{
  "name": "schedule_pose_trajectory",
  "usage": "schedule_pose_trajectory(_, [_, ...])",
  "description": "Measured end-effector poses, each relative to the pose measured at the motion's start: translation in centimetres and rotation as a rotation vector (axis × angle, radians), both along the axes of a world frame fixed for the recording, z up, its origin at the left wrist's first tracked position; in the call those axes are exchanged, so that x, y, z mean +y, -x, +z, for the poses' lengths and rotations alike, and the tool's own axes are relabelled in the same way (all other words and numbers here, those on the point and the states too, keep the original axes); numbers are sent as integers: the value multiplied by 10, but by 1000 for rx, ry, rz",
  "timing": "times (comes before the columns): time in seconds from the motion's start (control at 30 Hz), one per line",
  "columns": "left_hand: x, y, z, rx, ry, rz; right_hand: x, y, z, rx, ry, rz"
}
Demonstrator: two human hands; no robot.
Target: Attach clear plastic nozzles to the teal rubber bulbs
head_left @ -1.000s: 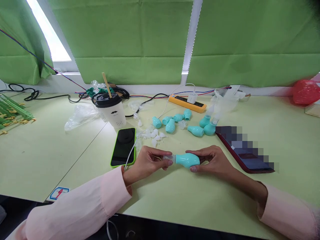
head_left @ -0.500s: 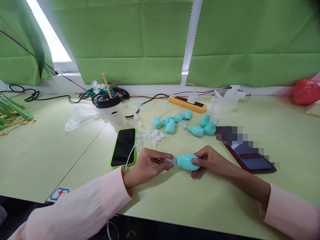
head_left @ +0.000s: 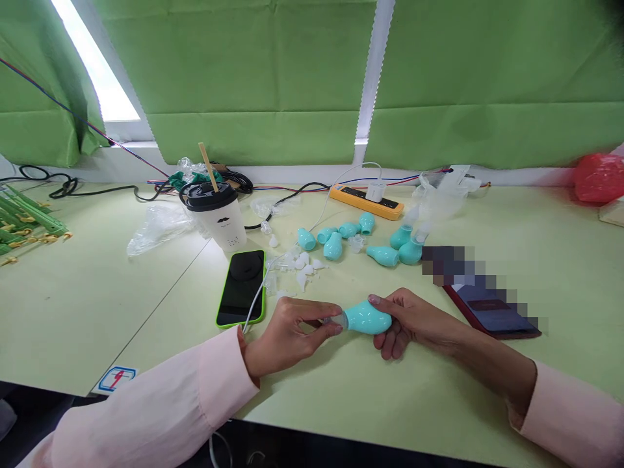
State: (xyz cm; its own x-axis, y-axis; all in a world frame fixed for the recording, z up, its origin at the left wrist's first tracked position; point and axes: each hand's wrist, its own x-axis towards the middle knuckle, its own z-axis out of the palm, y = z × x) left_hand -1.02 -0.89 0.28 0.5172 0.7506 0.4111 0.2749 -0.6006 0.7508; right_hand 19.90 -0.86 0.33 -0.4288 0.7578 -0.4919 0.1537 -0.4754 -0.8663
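A glossy turquoise bulb (head_left: pixel 368 317) lies sideways between my hands, just above the table near its front edge. My right hand (head_left: pixel 402 323) grips its round end, thumb on top and fingers beneath. At the bulb's narrow neck, my left hand (head_left: pixel 297 328) pinches a clear plastic piece (head_left: pixel 337 319) between thumb and fingers; the piece meets the neck. Farther back lie several more turquoise bulbs (head_left: pixel 333 246), two of them with clear tips, beside small white and clear plastic parts (head_left: pixel 303 263).
A green-edged phone (head_left: pixel 241 289) with a white cable lies left of centre, a lidded cup (head_left: pixel 219 224) behind it. Another phone (head_left: pixel 497 309) lies at right. At the back are a yellow power strip (head_left: pixel 365 201) and plastic bags (head_left: pixel 441 195). Green strips (head_left: pixel 29 218) lie far left.
My right thumb has moved up and left over the top of the bulb, and its fingers sit slightly lower. The bulb and my left hand have shifted slightly right.
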Motion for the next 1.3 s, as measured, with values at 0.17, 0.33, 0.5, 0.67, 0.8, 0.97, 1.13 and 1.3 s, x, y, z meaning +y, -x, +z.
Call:
schedule_pose_trajectory(0.17, [2, 0, -3, -50, -101, 14, -4, 3, 1, 18, 77, -16])
schedule_pose_trajectory(0.33, [2, 1, -3, -69, -136, -28, -4, 1, 0, 71, 171, 53])
schedule_pose_trajectory(0.5, [2, 2, 0, -84, -103, -57, 0, -2, 0, 83, 245, 141])
schedule_pose_trajectory(0.67, [4, -1, 2, -127, 3, 11, -1, 3, -1, 137, 75, 33])
schedule_pose_trajectory(0.8, [9, 0, 2, -200, 88, 67, 1, 3, -3, 198, -130, -107])
schedule_pose_trajectory(0.97, [22, 8, 8, -239, -76, 167, 6, -3, -7, 264, -280, -309])
schedule_pose_trajectory(1.13, [34, 17, 19, -18, -232, 413, 8, -4, -7, 304, -279, -401])
schedule_pose_trajectory(1.3, [36, 19, 20, 550, -402, 429, 5, -1, -5, 306, -350, -411])
